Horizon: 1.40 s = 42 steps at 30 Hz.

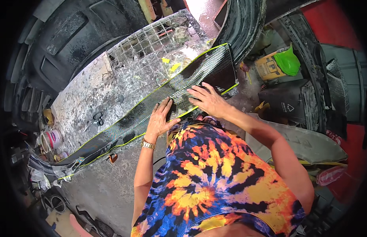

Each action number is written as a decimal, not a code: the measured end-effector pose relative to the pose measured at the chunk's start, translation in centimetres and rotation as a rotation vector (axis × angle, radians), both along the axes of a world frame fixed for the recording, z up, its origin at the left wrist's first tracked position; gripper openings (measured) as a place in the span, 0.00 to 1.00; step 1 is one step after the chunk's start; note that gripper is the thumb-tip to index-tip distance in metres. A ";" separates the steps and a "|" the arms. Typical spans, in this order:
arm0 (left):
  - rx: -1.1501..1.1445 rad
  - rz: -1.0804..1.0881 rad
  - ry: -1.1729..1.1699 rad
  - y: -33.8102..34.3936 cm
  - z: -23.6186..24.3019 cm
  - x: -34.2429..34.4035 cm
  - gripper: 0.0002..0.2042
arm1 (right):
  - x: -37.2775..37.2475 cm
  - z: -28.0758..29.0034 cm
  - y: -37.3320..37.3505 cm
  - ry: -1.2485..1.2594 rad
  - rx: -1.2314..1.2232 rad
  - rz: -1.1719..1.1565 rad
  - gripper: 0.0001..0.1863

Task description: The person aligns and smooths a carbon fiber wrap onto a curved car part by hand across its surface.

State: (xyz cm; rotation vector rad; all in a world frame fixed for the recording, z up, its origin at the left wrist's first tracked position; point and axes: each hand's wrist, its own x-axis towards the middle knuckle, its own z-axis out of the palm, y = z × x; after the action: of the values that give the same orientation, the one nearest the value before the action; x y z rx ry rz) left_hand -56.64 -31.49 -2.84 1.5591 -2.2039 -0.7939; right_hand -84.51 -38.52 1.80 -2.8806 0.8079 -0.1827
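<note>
A long curved black panel of carbon-fibre weave (138, 112), edged with bright yellow-green tape, lies across the worktable from far right to near left. My left hand (161, 119) rests flat on its near side, fingers spread and thumb out over the taped edge. To the right of it, my right hand (209, 100) also presses on the weave with outstretched fingers. Neither hand grips anything. A pair of black-handled scissors (96, 119) lies on the table beyond the panel, to the left. Scraps of yellow tape (175, 67) lie behind the panel.
The paint-spattered worktable (84, 93) has a metal grid (151, 38) at its far side. At its left end stands a tub (51, 140). Right of me are a cardboard box (268, 66), a green plastic bag (287, 61) and a black bin (288, 100). Large dark vehicle panels (78, 29) stand behind.
</note>
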 end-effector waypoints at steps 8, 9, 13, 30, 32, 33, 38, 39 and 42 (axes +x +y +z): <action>-0.011 -0.072 0.013 -0.5 -0.2 0.9 0.39 | 3.4 3.2 -6.4 0.026 0.022 0.064 0.05; 0.006 -0.067 0.023 -0.5 -0.3 1.0 0.38 | 3.8 3.4 -7.2 0.044 -0.010 0.090 0.05; 0.024 -0.061 0.046 -0.8 -0.1 1.0 0.35 | 4.1 3.8 -9.0 0.055 -0.004 0.136 0.06; 0.019 -0.093 -0.008 -0.2 0.0 0.7 0.44 | 5.9 3.5 -3.9 0.042 0.354 0.180 0.27; 0.022 -0.078 -0.011 0.4 -0.2 0.9 0.44 | 6.6 1.9 -3.2 0.066 0.347 0.228 0.27; -0.001 -0.082 -0.017 0.6 -0.2 0.8 0.44 | 6.3 1.2 -3.0 0.076 0.312 0.247 0.27; -0.018 -0.010 -0.039 3.1 -1.4 2.9 0.40 | 5.6 0.3 -3.7 -0.013 0.251 0.179 0.15; -0.006 0.010 -0.064 3.7 -1.5 3.4 0.40 | 5.9 0.7 -4.0 -0.027 0.240 0.168 0.10; -0.004 0.001 -0.076 4.5 -1.7 3.9 0.39 | 7.7 0.3 -4.3 0.003 0.459 0.008 0.10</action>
State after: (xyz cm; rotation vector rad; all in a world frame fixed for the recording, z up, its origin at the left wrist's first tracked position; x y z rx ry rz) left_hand -52.77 -27.04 -4.56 1.6136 -2.2559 -0.7414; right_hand -76.81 -42.83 2.11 -2.4515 0.7259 0.0100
